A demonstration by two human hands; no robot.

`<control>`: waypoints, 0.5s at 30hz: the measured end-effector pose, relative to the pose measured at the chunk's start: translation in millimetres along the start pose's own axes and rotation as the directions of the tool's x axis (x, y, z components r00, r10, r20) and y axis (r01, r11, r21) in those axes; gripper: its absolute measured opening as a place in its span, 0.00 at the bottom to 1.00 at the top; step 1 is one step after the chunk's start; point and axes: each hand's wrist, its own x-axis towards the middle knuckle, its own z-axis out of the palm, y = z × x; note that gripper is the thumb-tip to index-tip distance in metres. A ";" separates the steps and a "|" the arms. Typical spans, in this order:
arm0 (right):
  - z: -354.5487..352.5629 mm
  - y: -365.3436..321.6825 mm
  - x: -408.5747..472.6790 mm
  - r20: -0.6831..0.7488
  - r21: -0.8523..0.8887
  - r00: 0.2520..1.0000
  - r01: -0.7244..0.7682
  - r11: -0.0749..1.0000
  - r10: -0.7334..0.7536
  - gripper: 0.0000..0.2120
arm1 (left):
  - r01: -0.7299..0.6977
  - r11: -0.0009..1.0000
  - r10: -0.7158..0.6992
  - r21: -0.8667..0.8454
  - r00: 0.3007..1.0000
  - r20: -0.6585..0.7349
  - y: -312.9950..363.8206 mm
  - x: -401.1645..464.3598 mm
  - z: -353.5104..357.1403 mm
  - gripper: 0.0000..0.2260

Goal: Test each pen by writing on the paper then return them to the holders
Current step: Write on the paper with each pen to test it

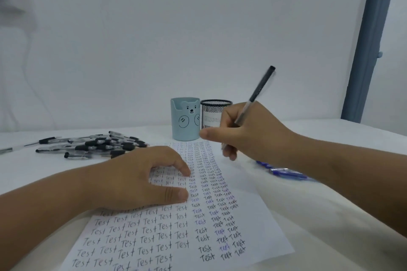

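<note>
1. Right hand grips black pen, tilted, above the top of the paper, near the holders: blue bear cup, mesh cup.
2. Left hand flat on paper, fingers relaxed.
3. Pile of black pens left; blue pens right.

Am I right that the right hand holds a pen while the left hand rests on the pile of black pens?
Not quite. The head view shows the left hand resting on the written paper, apart from the pile of black pens. The right hand does hold a pen.
</note>
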 end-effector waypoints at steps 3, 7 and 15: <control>2.6 -3.3 13.9 0.044 0.002 0.998 -0.040 0.999 0.040 0.25 | -0.004 1.000 0.004 -0.011 1.000 -0.005 -0.5 -0.3 -0.5 0.21; 12.7 20.5 18.2 0.056 0.182 0.995 -0.097 0.979 0.088 0.34 | -0.002 1.000 0.002 -0.006 1.000 -0.005 -2.6 -0.4 1.0 0.22; 5.7 38.7 10.6 -0.030 0.021 0.998 -0.050 0.999 0.051 0.07 | -0.014 1.000 0.014 0.013 1.000 -0.001 -3.0 0.5 1.6 0.22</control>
